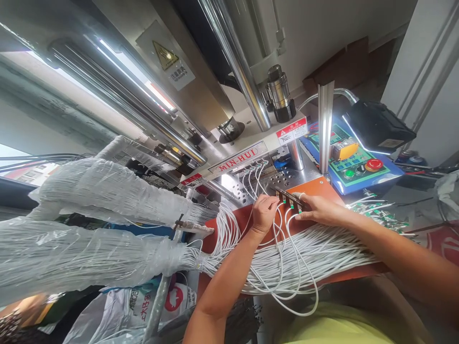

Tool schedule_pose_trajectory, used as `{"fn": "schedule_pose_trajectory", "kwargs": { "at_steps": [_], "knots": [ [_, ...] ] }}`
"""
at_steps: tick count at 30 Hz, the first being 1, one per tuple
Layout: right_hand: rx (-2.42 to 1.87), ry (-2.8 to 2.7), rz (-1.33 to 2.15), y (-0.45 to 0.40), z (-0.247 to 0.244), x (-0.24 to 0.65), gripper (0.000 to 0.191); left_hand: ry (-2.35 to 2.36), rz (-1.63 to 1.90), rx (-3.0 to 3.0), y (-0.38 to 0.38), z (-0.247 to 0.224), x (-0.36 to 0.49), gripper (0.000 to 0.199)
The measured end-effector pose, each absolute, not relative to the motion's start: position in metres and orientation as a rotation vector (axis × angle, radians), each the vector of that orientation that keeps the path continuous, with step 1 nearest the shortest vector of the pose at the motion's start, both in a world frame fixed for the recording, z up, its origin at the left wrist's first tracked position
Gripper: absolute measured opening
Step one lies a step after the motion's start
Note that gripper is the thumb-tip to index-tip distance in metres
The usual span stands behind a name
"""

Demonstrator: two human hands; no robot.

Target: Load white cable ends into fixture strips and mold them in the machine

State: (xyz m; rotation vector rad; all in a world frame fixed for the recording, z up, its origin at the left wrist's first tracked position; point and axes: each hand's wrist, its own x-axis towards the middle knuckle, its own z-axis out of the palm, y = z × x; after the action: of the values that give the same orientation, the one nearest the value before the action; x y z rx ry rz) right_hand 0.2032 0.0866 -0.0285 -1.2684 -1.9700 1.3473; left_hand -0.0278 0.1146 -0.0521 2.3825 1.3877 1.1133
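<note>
My left hand [265, 211] has its fingers curled together at the left end of a dark metal strip [292, 196]; what sits between the fingertips is hidden. Several small green-board connectors [291, 205] line this strip, each with a white cable [287, 217] hanging from it. At the strip's right end, my right hand [317, 209] grips it, index finger along the top and thumb below. Under both hands, a thick bundle of white cables [315, 253] lies across the orange work surface [324, 188]. More green-ended connectors [255, 167] are inside the press opening.
The press [238, 160] stands just beyond my hands, with steel columns [240, 62] above. A blue control panel [366, 167] with a red button is at right, beneath a black lamp-like box [380, 125]. Plastic-wrapped cable bundles [107, 248] hang on a rack at left.
</note>
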Motion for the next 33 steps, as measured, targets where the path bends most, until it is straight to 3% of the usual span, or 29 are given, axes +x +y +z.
{"fn": "schedule_pose_trajectory", "kwargs": {
  "at_steps": [7,15,22,27,33],
  "knots": [
    [-1.268,-1.944,1.375,0.087,-0.026,0.204,0.067,1.406,1.095,2.367,0.115,-0.053,-0.028,0.016],
    [-1.293,-2.008,1.301,0.088,-0.034,0.204,0.055,1.429,1.112,2.352,0.120,-0.058,-0.026,0.015],
    [-1.519,-2.277,0.956,0.079,-0.024,0.195,0.044,1.493,1.051,2.358,0.117,-0.053,-0.022,0.010],
    [-1.799,-2.581,0.526,0.068,-0.012,0.184,0.055,1.517,0.866,2.355,0.114,-0.042,-0.015,0.011],
    [-1.729,-2.857,0.355,0.072,0.017,0.185,0.044,1.367,0.739,2.197,0.127,-0.037,-0.018,0.014]
  ]
}}
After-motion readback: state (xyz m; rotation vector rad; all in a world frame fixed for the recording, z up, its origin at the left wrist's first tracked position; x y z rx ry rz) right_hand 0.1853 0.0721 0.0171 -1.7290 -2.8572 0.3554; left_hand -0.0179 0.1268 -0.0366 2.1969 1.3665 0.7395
